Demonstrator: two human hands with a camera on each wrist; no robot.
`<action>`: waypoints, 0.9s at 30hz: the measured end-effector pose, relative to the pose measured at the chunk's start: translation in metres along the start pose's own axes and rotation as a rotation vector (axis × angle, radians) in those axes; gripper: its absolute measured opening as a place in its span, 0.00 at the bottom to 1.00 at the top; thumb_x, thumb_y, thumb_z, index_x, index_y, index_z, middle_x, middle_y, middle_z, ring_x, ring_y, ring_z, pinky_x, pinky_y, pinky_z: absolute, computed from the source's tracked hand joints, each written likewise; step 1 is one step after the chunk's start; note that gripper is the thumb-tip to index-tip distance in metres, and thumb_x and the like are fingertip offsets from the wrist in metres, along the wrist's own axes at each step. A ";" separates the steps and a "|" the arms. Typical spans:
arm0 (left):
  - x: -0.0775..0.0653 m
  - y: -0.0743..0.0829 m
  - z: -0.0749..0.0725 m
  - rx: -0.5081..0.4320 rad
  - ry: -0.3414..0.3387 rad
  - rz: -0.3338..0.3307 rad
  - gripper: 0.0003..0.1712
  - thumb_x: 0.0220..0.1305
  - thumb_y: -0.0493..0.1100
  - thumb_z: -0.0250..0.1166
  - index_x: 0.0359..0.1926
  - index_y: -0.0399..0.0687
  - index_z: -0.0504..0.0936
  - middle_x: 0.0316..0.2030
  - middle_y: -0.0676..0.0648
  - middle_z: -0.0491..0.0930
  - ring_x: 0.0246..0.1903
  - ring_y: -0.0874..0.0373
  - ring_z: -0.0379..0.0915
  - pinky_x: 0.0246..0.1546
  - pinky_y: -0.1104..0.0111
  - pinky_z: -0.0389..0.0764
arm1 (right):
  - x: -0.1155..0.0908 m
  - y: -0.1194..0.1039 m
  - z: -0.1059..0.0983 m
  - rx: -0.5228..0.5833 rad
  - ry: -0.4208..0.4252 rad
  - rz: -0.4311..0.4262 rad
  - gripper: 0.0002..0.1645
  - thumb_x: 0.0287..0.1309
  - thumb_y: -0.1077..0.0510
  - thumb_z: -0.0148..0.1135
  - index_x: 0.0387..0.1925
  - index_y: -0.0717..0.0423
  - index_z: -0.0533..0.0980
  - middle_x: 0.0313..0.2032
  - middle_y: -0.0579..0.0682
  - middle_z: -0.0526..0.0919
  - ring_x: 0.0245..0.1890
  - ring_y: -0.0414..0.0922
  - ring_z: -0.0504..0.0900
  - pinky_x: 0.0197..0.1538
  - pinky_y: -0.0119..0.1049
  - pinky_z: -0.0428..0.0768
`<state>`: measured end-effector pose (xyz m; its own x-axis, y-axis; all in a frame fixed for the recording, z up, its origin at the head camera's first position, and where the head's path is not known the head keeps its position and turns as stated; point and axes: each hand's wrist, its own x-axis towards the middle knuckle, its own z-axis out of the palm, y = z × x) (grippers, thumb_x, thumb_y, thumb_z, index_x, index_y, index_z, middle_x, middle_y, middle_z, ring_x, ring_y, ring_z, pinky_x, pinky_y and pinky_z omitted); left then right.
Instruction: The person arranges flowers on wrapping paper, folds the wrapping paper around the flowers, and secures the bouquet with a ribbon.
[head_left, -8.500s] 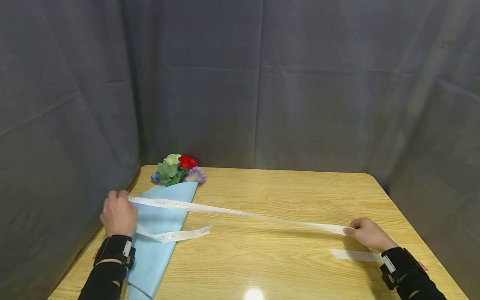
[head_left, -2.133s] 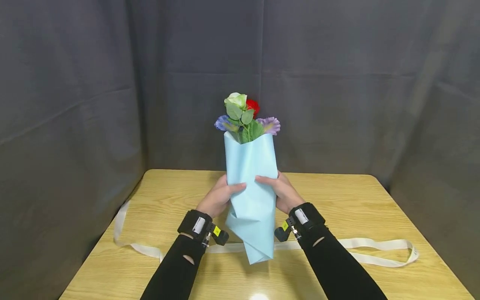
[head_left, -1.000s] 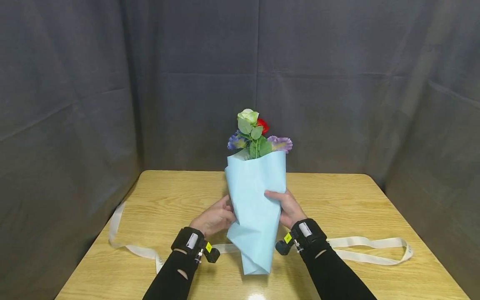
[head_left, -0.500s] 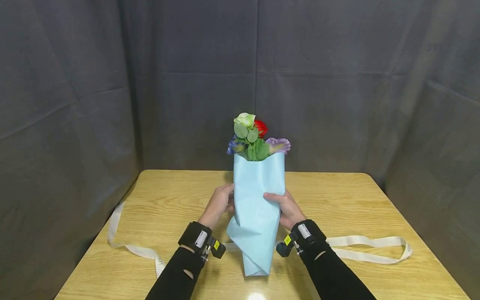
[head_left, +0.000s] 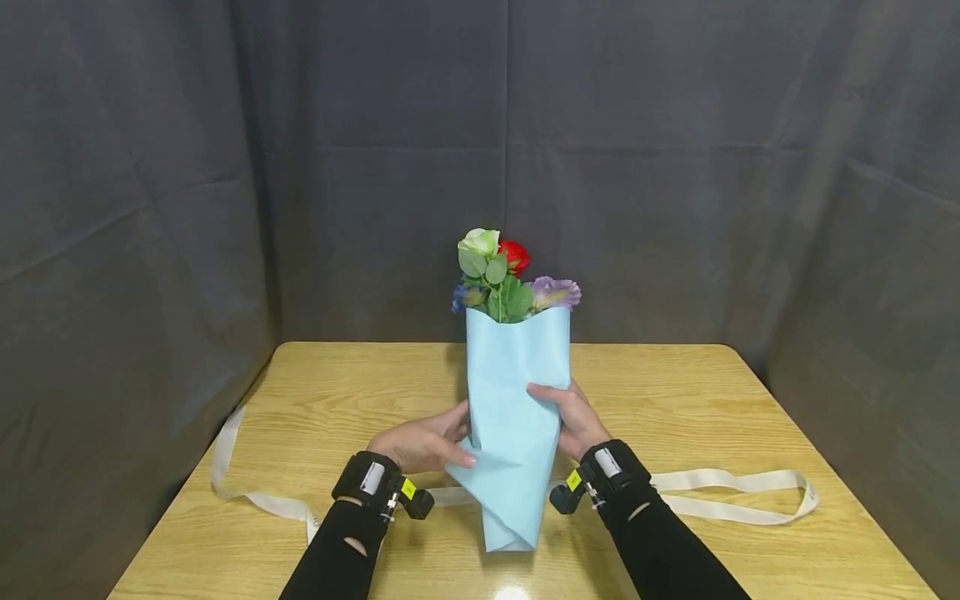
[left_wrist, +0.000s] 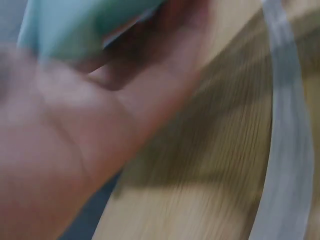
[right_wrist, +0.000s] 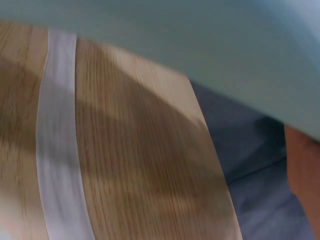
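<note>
Our right hand (head_left: 576, 419) grips the blue-wrapped bouquet (head_left: 513, 362) midway between the table's side edges (head_left: 360, 383), apparently to steady it while our left hand (head_left: 420, 442) pinches its lower flap (head_left: 489, 482); ribbon (head_left: 708, 478) lies below.

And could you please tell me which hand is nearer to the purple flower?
The right hand, which holds the blue paper below the purple flower. The left hand is farther off, at the paper's opposite edge.

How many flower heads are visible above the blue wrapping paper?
4: a pale green rose at the top, a red flower right of it, a lilac flower at lower right, and a blue flower at lower left. Some more may be hidden.
</note>
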<state>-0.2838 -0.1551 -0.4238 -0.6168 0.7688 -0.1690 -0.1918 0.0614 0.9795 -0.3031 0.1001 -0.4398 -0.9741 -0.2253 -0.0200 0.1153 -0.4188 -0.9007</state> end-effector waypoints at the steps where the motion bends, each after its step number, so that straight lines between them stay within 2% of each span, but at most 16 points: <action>1: -0.003 -0.001 -0.002 0.013 0.012 -0.019 0.68 0.58 0.31 0.69 0.81 0.61 0.29 0.79 0.31 0.36 0.76 0.36 0.42 0.68 0.42 0.61 | 0.000 0.000 0.000 0.005 0.007 0.001 0.39 0.65 0.65 0.60 0.72 0.44 0.56 0.62 0.54 0.67 0.61 0.53 0.71 0.63 0.52 0.70; 3: -0.005 -0.004 -0.006 0.008 0.052 -0.042 0.70 0.58 0.29 0.69 0.81 0.62 0.26 0.76 0.25 0.44 0.73 0.32 0.51 0.66 0.41 0.63 | 0.000 0.000 -0.001 0.016 0.025 0.000 0.39 0.65 0.66 0.60 0.72 0.44 0.56 0.61 0.54 0.67 0.61 0.53 0.71 0.63 0.52 0.70; 4: -0.005 -0.006 -0.006 -0.003 0.074 -0.037 0.70 0.58 0.29 0.69 0.81 0.62 0.26 0.74 0.24 0.49 0.70 0.33 0.57 0.65 0.41 0.66 | -0.001 0.000 -0.001 0.016 0.034 -0.002 0.39 0.65 0.66 0.60 0.71 0.44 0.57 0.61 0.54 0.67 0.61 0.53 0.71 0.63 0.51 0.70; 6: -0.004 -0.011 -0.007 -0.063 0.102 0.000 0.69 0.58 0.27 0.68 0.81 0.64 0.28 0.69 0.27 0.62 0.61 0.36 0.72 0.63 0.45 0.71 | -0.002 0.000 -0.001 0.023 0.049 -0.006 0.39 0.64 0.66 0.60 0.71 0.44 0.56 0.62 0.53 0.67 0.61 0.52 0.71 0.64 0.51 0.70; 8: -0.002 -0.015 -0.007 -0.141 0.097 0.068 0.66 0.59 0.24 0.65 0.82 0.63 0.31 0.63 0.32 0.73 0.52 0.41 0.79 0.60 0.49 0.75 | -0.002 -0.001 0.000 0.037 0.052 -0.012 0.39 0.64 0.66 0.60 0.72 0.43 0.56 0.62 0.53 0.66 0.62 0.52 0.70 0.65 0.51 0.69; 10: -0.001 -0.020 -0.008 -0.186 0.077 0.139 0.59 0.60 0.23 0.63 0.82 0.53 0.39 0.60 0.39 0.77 0.50 0.49 0.81 0.58 0.54 0.77 | -0.003 -0.001 0.000 0.054 0.046 -0.018 0.39 0.65 0.65 0.59 0.72 0.43 0.56 0.62 0.52 0.66 0.62 0.52 0.70 0.66 0.50 0.68; 13: 0.001 -0.024 -0.008 -0.204 0.019 0.211 0.45 0.62 0.24 0.60 0.77 0.42 0.54 0.57 0.43 0.80 0.50 0.52 0.81 0.57 0.59 0.77 | -0.003 -0.002 0.001 0.083 0.036 -0.025 0.38 0.66 0.65 0.59 0.71 0.42 0.56 0.62 0.52 0.66 0.63 0.51 0.69 0.67 0.50 0.68; 15: 0.001 -0.026 -0.009 -0.211 -0.023 0.235 0.36 0.64 0.26 0.57 0.72 0.40 0.62 0.56 0.45 0.80 0.51 0.53 0.80 0.57 0.60 0.77 | -0.003 -0.002 0.001 0.093 0.035 -0.024 0.38 0.66 0.65 0.59 0.71 0.42 0.56 0.62 0.51 0.66 0.62 0.51 0.70 0.67 0.49 0.68; 16: 0.001 -0.026 -0.010 -0.224 -0.033 0.239 0.34 0.64 0.26 0.56 0.71 0.42 0.63 0.56 0.45 0.80 0.52 0.53 0.79 0.56 0.60 0.77 | -0.002 -0.002 0.000 0.101 0.035 -0.022 0.38 0.66 0.66 0.59 0.70 0.41 0.56 0.62 0.51 0.66 0.62 0.50 0.70 0.67 0.49 0.69; 19: 0.001 -0.024 -0.010 -0.278 -0.026 0.226 0.36 0.66 0.25 0.52 0.73 0.46 0.59 0.57 0.46 0.79 0.54 0.53 0.77 0.57 0.60 0.76 | -0.001 -0.002 -0.001 0.120 0.043 -0.017 0.38 0.66 0.66 0.59 0.70 0.40 0.56 0.62 0.51 0.66 0.61 0.50 0.72 0.66 0.48 0.70; 21: 0.004 -0.023 -0.008 -0.304 0.035 0.196 0.42 0.65 0.24 0.51 0.77 0.47 0.51 0.56 0.44 0.77 0.54 0.52 0.75 0.58 0.59 0.74 | 0.000 -0.002 -0.001 0.131 0.043 -0.018 0.37 0.66 0.67 0.59 0.69 0.39 0.57 0.61 0.50 0.66 0.60 0.50 0.72 0.65 0.47 0.71; 23: 0.009 -0.020 -0.004 -0.291 0.123 0.146 0.49 0.61 0.24 0.51 0.79 0.45 0.42 0.61 0.42 0.72 0.57 0.51 0.70 0.59 0.57 0.72 | 0.001 -0.001 -0.001 0.123 0.039 -0.021 0.36 0.66 0.66 0.59 0.68 0.41 0.58 0.61 0.51 0.67 0.60 0.50 0.73 0.65 0.48 0.71; 25: 0.017 -0.017 0.002 -0.214 0.225 0.093 0.54 0.54 0.25 0.52 0.79 0.45 0.37 0.65 0.39 0.64 0.59 0.48 0.66 0.59 0.54 0.71 | 0.001 -0.001 -0.001 0.110 0.027 -0.021 0.36 0.66 0.66 0.59 0.68 0.41 0.58 0.60 0.51 0.67 0.60 0.50 0.73 0.65 0.48 0.71; 27: 0.025 -0.014 0.008 -0.093 0.352 0.056 0.59 0.47 0.26 0.54 0.78 0.43 0.35 0.67 0.34 0.57 0.59 0.45 0.64 0.56 0.51 0.74 | 0.001 0.000 -0.001 0.093 0.016 -0.018 0.35 0.66 0.66 0.59 0.68 0.42 0.58 0.61 0.51 0.67 0.60 0.50 0.73 0.65 0.49 0.72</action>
<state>-0.2900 -0.1317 -0.4403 -0.8498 0.5026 -0.1587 -0.2092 -0.0453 0.9768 -0.3047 0.1006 -0.4398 -0.9791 -0.2028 -0.0119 0.1146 -0.5030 -0.8566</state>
